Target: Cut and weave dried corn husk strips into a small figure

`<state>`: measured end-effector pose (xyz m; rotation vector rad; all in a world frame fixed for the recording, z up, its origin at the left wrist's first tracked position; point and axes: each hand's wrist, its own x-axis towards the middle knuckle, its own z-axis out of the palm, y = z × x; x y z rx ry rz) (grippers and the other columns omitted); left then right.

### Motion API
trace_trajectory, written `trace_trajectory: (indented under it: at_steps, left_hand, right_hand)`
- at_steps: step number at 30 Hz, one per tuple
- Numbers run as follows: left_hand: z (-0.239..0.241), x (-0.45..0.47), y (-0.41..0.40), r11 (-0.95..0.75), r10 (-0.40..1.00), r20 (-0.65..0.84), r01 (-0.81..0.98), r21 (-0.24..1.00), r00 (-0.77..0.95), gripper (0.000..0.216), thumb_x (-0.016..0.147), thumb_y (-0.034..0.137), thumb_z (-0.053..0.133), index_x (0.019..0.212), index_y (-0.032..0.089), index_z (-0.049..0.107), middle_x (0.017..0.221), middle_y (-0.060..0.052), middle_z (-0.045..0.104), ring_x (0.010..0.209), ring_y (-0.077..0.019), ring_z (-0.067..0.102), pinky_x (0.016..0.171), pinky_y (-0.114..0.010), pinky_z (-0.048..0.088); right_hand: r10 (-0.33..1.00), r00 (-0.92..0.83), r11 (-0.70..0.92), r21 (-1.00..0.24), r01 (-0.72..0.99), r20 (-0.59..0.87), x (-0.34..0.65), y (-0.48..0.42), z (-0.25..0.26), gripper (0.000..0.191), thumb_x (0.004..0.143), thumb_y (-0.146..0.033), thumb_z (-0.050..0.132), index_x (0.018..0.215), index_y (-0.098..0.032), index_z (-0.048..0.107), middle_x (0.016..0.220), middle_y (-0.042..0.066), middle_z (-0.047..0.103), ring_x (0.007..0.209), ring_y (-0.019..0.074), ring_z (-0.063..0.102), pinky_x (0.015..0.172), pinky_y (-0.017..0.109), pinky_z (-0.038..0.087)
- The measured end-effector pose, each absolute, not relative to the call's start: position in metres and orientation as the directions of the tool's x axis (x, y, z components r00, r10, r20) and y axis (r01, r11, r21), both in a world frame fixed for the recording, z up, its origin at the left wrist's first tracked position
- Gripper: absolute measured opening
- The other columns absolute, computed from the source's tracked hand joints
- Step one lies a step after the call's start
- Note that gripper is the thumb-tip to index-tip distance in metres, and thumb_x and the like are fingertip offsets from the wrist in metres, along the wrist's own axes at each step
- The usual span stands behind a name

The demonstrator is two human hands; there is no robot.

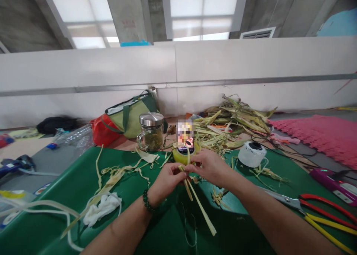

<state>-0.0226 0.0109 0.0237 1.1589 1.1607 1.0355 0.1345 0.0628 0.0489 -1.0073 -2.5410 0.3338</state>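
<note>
Strips of pale corn husk are pinched between my two hands over the green mat, their loose ends hanging down toward me. My left hand, with a dark bead bracelet at its wrist, closes thumb and fingers on the strips from the left. From the right, my right hand grips the same strips near their crossing, fingertips almost touching the left ones. Exactly how the strips are folded there is partly hidden by my fingers. Just behind my hands, a phone with a lit screen stands in a yellow holder.
Scissors with red and yellow handles lie at right, near a white thread spool. A glass jar mug and a green bag stand behind. Husks are piled at back. A white cloth lies at left on the green mat.
</note>
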Motion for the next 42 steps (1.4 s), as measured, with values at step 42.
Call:
trace_trajectory:
  at_steps: [42]
  left_hand:
    - [0.025,-0.03,0.012,0.171,0.974,-0.166,-0.023,0.985,0.153,0.022,0.059,0.031,0.073,0.068,0.012,0.065,0.062,-0.002,0.066,0.059,-0.014,0.06,0.057,-0.023,0.046]
  right_hand:
    - [0.633,-0.705,0.762,-0.421,0.493,0.32,0.138,0.067,0.049,0.027,0.088,-0.024,0.052,0.066,-0.016,0.065,0.066,0.003,0.059,0.07,0.0145,0.05,0.063,0.024,0.034]
